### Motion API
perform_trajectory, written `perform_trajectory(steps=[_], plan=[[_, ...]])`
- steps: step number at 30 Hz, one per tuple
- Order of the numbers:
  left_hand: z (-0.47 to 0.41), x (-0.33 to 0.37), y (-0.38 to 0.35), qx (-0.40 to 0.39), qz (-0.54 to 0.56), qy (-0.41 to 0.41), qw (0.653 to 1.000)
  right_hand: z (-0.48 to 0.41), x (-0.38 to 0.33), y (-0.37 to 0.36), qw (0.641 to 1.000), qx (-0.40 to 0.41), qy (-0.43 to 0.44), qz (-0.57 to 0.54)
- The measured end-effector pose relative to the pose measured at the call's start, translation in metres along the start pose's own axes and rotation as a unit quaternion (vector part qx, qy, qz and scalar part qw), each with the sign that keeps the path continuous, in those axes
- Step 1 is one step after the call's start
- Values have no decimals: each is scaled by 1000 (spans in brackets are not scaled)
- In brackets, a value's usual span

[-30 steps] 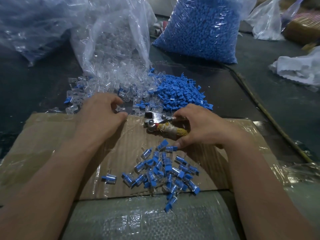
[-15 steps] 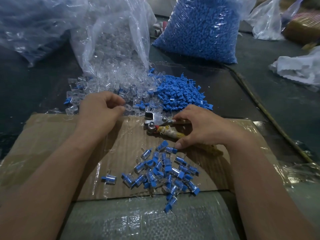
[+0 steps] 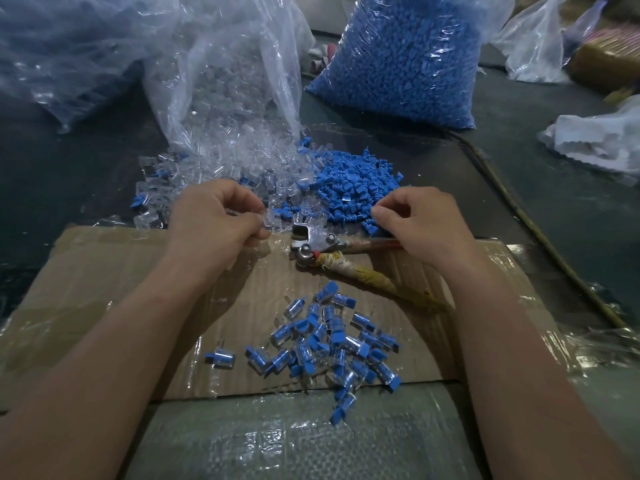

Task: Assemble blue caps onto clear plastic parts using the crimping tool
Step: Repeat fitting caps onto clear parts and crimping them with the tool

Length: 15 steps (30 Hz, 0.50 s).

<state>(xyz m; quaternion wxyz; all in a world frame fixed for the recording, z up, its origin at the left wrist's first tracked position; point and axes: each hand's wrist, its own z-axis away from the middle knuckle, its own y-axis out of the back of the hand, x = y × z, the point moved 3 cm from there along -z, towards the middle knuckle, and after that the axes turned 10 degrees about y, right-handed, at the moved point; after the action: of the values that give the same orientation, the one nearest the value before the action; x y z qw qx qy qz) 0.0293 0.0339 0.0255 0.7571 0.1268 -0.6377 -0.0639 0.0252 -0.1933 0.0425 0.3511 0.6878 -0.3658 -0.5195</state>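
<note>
My left hand (image 3: 214, 220) pinches a clear plastic part (image 3: 268, 220) just left of the crimping tool's metal head (image 3: 311, 240). The tool lies on the cardboard sheet (image 3: 104, 271), with nobody holding its wrapped handles, which point right. At the near edge of the loose blue caps pile (image 3: 353, 181), my right hand (image 3: 422, 223) has its thumb and forefinger closed on a blue cap (image 3: 372, 225). Spilled clear parts (image 3: 225, 161) lie behind my left hand. A heap of several assembled blue-capped pieces (image 3: 329, 341) sits on the cardboard near me.
An open bag of clear parts (image 3: 225, 64) and a full bag of blue caps (image 3: 405, 57) stand at the back. More plastic bags lie at the far left (image 3: 52, 46) and right (image 3: 595, 140). A thin stick (image 3: 540, 233) runs along the dark table's right side.
My right hand has let go of the tool's handles and moved up to the blue caps pile. My left hand has lifted slightly with the clear part between its fingertips.
</note>
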Motion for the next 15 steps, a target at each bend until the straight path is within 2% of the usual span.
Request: perform_trajectory(steps=[9,15], plan=[[5,3,0,21,-2,-30,999,-10,5,-19,999,13,-1,50],[5,1,-2,-6,23,-2,1000,-15,3,-27,996,-21,3,82]])
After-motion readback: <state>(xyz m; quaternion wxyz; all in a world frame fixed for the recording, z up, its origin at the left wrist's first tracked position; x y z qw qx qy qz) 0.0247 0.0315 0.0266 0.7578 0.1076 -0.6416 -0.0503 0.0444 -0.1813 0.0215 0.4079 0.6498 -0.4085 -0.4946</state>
